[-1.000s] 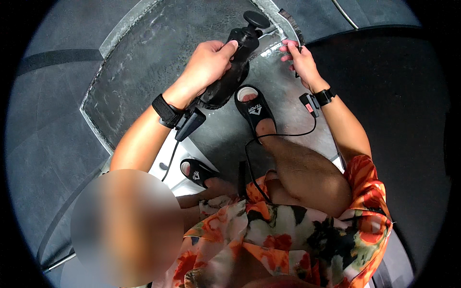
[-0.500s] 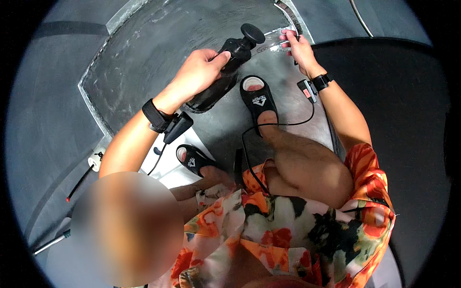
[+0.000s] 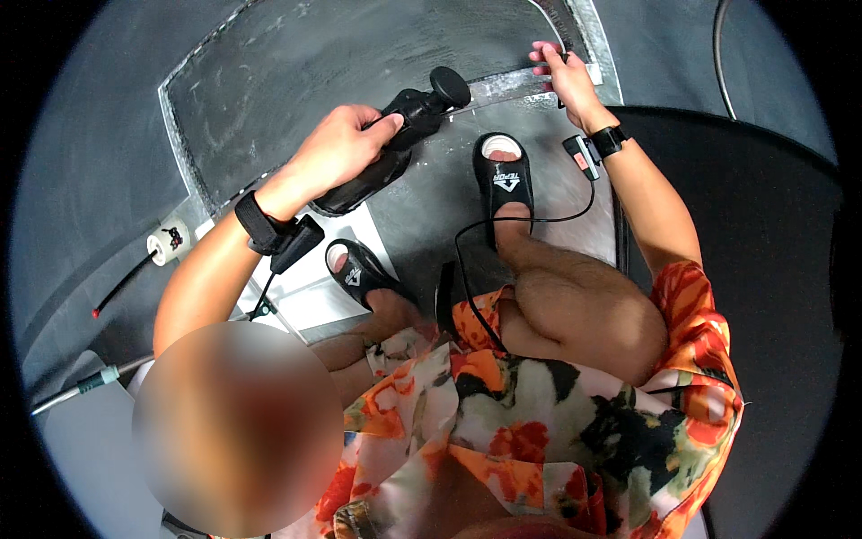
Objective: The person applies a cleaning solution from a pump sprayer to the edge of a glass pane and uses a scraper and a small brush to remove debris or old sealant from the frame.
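My left hand (image 3: 346, 144) is closed round the neck of a black pump sprayer (image 3: 368, 184), tilted with its round pump knob (image 3: 449, 88) toward the far right. The sprayer is held above the grey floor, left of my right foot. My right hand (image 3: 570, 85) is at the far right, by the corner of a framed grey panel (image 3: 359, 63). Its fingers are loosely curled, and a thin dark piece shows on both sides of it; what this is, I cannot make out. A clear strip (image 3: 503, 90) runs along the panel's near edge, beside that hand.
Black slides (image 3: 505, 180) are on my feet. A black cable (image 3: 530, 219) runs from the device on my right wrist across my leg. To the left are a white cylinder (image 3: 169, 242) with a dark rod and a metal pole (image 3: 99, 379). A large black surface (image 3: 745, 269) lies right.
The view has turned a little. My left hand and the sprayer have shifted left and slightly nearer. My right hand stays by the panel corner, a bit farther right in the picture.
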Demonstrator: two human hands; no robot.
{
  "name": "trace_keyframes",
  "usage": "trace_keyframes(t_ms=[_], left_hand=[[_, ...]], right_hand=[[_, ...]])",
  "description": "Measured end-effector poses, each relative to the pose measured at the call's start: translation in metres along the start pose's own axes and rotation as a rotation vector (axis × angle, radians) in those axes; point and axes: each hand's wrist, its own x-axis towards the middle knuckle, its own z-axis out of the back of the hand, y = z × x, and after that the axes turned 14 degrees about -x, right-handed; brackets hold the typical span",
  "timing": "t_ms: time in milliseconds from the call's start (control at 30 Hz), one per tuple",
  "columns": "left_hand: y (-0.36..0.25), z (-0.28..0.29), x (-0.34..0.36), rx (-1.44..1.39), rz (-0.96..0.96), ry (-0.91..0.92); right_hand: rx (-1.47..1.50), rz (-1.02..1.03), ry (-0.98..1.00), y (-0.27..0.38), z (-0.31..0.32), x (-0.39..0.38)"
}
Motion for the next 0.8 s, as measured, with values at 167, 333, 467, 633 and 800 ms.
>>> trace_keyframes(t_ms=[167, 333, 467, 633, 800], left_hand=[[0.005, 0.004, -0.025, 0.034, -0.025, -0.047], [0.011, 0.005, -0.047, 0.030, -0.025, -0.062], [0.036, -0.001, -0.064, 0.078, -0.046, -0.102], [0.058, 0.001, -0.089, 0.080, -0.045, -0.121], [0.084, 0.006, -0.111, 0.066, -0.006, -0.144]], right_hand=[[-0.028, 0.028, 0.041, 0.018, -0.002, -0.012], [-0.063, 0.068, 0.057, 0.032, -0.007, -0.023], [-0.061, 0.139, 0.069, 0.027, -0.023, -0.032], [-0.105, 0.181, 0.106, 0.031, -0.040, -0.039], [-0.185, 0.239, 0.149, 0.032, -0.060, -0.045]])
